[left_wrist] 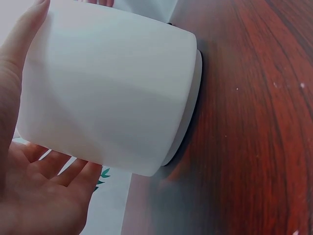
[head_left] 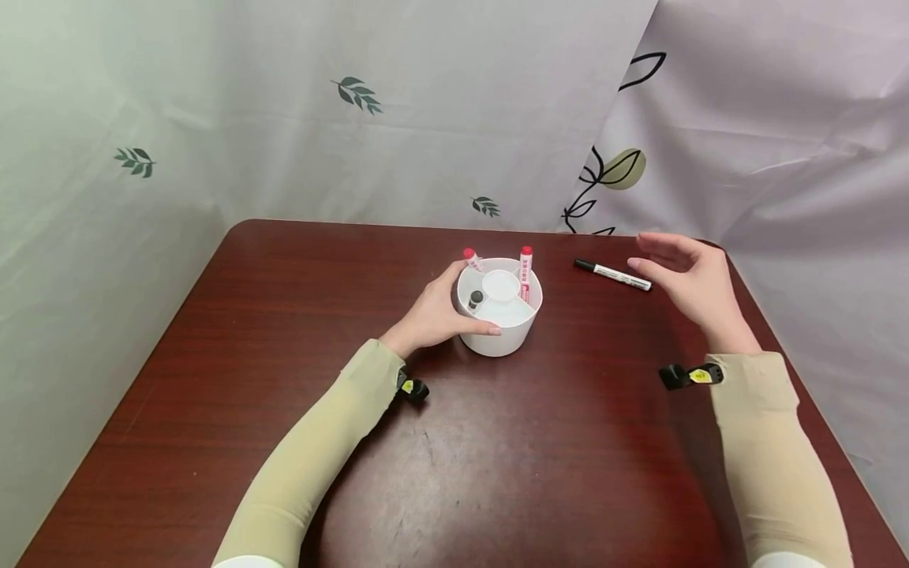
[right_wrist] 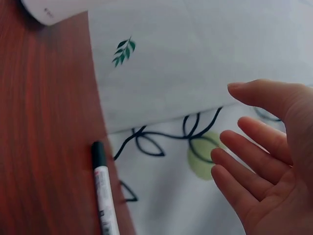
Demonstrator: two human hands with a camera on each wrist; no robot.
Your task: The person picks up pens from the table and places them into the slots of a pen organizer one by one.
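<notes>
A round white pen organizer (head_left: pixel 495 341) with compartments stands on the table; my left hand (head_left: pixel 438 313) holds it round the side, thumb across the front. In the left wrist view its smooth wall (left_wrist: pixel 112 88) fills the space between thumb and fingers. Two red-capped markers (head_left: pixel 525 272) stand in the organizer, and a dark-capped one (head_left: pixel 475 299) sits low in its left compartment. My right hand (head_left: pixel 692 280) hovers at the right, fingers relaxed and holding nothing. Just left of its fingertips a white marker with a black cap (head_left: pixel 615 274) lies on the table.
The dark red wooden table (head_left: pixel 540 442) reaches back to a pale curtain (head_left: pixel 284 118) with leaf prints. The table's right edge runs close by my right arm. Each wrist carries a black strap-on device (head_left: pixel 685 376).
</notes>
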